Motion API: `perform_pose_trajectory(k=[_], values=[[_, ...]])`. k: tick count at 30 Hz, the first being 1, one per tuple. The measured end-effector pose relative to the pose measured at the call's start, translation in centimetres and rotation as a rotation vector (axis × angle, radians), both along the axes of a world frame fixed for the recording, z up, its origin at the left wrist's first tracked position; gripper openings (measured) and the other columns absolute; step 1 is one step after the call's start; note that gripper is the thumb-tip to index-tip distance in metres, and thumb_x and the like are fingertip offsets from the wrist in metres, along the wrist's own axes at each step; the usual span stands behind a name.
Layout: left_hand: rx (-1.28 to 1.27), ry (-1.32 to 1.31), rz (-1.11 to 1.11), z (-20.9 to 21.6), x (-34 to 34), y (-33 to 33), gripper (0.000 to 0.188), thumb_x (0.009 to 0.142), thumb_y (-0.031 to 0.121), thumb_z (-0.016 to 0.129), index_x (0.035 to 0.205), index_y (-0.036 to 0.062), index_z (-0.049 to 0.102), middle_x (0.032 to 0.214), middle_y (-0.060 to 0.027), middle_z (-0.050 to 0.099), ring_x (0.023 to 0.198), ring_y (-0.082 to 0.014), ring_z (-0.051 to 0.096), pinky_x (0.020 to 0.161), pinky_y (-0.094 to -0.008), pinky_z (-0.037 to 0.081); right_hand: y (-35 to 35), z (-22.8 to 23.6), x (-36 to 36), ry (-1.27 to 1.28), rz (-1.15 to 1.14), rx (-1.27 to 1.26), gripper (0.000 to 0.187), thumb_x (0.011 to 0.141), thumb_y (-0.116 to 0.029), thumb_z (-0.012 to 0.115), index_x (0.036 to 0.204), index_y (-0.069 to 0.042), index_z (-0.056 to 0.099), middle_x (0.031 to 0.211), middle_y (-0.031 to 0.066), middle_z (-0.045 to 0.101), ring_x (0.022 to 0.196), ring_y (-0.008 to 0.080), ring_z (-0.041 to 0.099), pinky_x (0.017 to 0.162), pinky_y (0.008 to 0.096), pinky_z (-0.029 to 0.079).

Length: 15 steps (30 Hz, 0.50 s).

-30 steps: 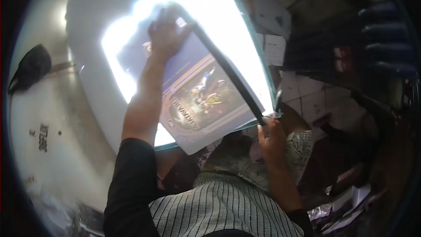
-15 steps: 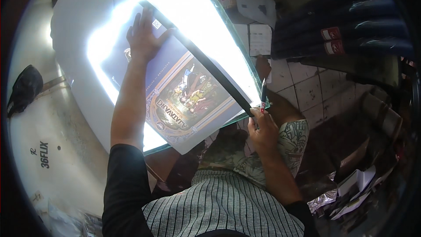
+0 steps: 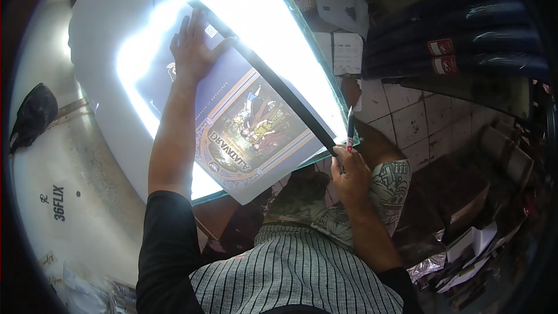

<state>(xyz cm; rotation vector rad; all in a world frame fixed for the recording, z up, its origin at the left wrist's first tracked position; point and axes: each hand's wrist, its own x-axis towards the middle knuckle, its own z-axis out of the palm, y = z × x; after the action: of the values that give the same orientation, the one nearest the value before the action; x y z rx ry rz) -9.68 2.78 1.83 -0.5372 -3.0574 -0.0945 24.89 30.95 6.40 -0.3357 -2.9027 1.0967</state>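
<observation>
A printed cover sheet, blue with an ornate framed illustration, lies on a brightly lit glass-topped light table. Along its right side runs a long black ruler, set slantwise. My left hand is open, its spread fingers pressing on the ruler's far part and the sheet. At the ruler's near end, my right hand is closed around a slim dark pen-like tool with a pointed light tip and a red part; its exact kind is unclear. The right fingertips touch the ruler's end. The sheet's near corner overhangs the glass edge.
On the left is a pale surface with a black bag-like object. Dark blue wrapped rolls lie at the far right. An open notebook sits beyond the glass. Loose paper scraps are piled at the lower right.
The whole view has shifted very slightly. Both hands, the ruler and the sheet hold the same places relative to one another.
</observation>
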Motion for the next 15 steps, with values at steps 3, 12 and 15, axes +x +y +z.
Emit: perform_pose_trajectory(k=[3, 12, 15], values=[[0.001, 0.002, -0.004, -0.1, 0.0, 0.0, 0.102, 0.085, 0.075, 0.06, 0.159, 0.0102, 0.031, 0.166, -0.0122, 0.029, 0.156, -0.0298, 0.018, 0.121, -0.0562, 0.013, 0.1, -0.1, 0.1, -0.012, 0.01, 0.003, 0.038, 0.078, 0.003, 0.076, 0.113, -0.008, 0.066, 0.107, 0.011, 0.071, 0.098, 0.0318, 0.07, 0.083, 0.0415, 0.057], [0.005, 0.028, -0.017, -0.3, -0.3, -0.4, 0.103, 0.084, 0.076, 0.06, 0.158, 0.0099, 0.032, 0.165, -0.0124, 0.03, 0.155, -0.0303, 0.02, 0.12, -0.0562, 0.014, 0.1, 0.2, -0.6, -0.014, 0.033, 0.041, 0.035, 0.079, 0.001, 0.076, 0.111, -0.01, 0.066, 0.1, 0.0114, 0.069, 0.093, 0.0333, 0.069, 0.08, 0.0433, 0.056], [0.054, 0.142, -0.065, -1.6, -0.3, -2.5, 0.104, 0.082, 0.077, 0.062, 0.156, 0.0098, 0.035, 0.164, -0.013, 0.034, 0.153, -0.0323, 0.026, 0.118, -0.0577, 0.019, -0.6, 0.9, -1.2, -0.019, 0.082, 0.088, 0.034, 0.08, 0.0, 0.075, 0.111, -0.01, 0.067, 0.101, 0.0127, 0.069, 0.095, 0.0341, 0.069, 0.081, 0.044, 0.056]])
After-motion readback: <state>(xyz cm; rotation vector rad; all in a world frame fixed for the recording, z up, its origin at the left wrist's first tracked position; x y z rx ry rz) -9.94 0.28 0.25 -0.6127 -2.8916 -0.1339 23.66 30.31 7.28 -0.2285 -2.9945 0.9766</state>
